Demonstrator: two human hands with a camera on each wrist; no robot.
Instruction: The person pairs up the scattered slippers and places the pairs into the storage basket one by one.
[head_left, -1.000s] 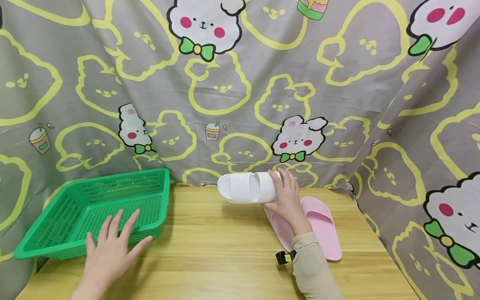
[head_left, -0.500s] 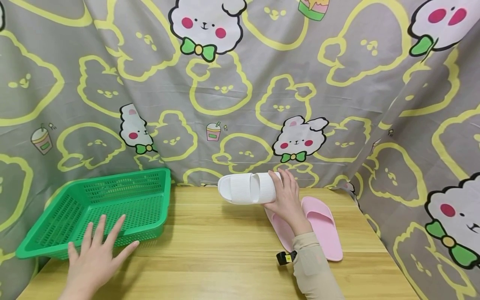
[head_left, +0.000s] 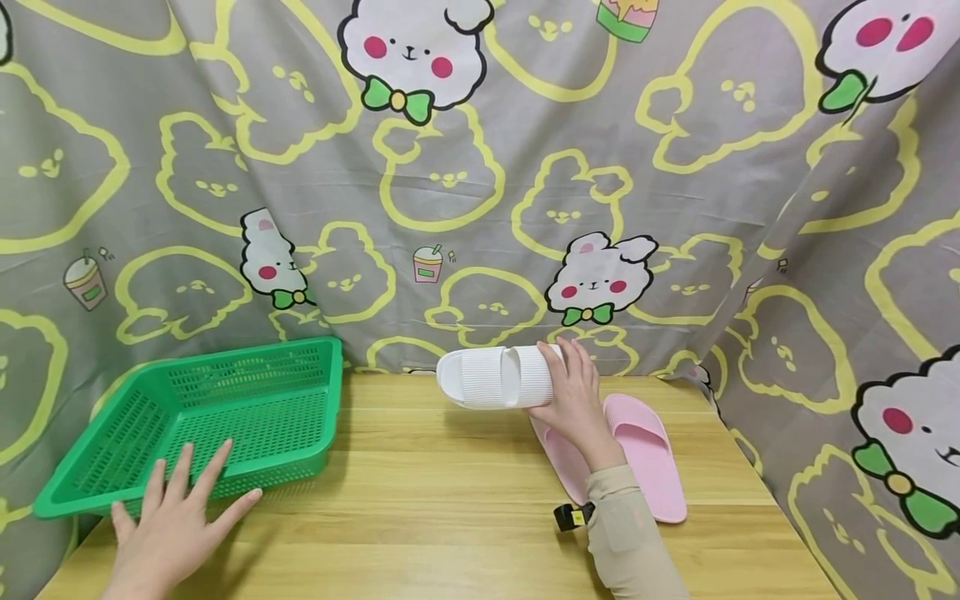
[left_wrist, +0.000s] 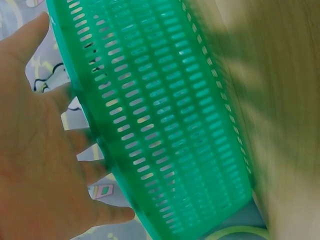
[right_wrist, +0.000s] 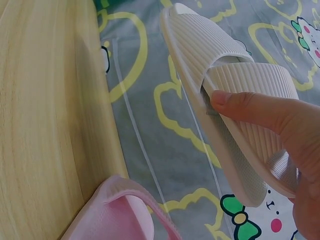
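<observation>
My right hand [head_left: 573, 408] grips a pair of white ribbed slippers [head_left: 480, 377] held above the back of the table. In the right wrist view the two slippers [right_wrist: 215, 55] are stacked together, the thumb pressing the nearer strap. To the left, a green plastic basket [head_left: 240, 375] with slotted walls stands on the table. Over its near rim my left hand [head_left: 168, 529] reaches with fingers spread. The left wrist view has those fingers [left_wrist: 90, 170] overlapping the rim of the basket [left_wrist: 145, 120]. A pair of pink slippers [head_left: 647, 458] lies beneath and beside the right forearm, one partly hidden.
A wooden table [head_left: 420, 500] carries everything. Patterned grey cloth [head_left: 465, 208] hangs behind the table and along its sides. On the right wrist is strapped a small black device [head_left: 572, 517].
My left hand has moved left and slightly down along the basket's near side, fingers still spread. The right hand with the white slippers has stayed almost in place.
</observation>
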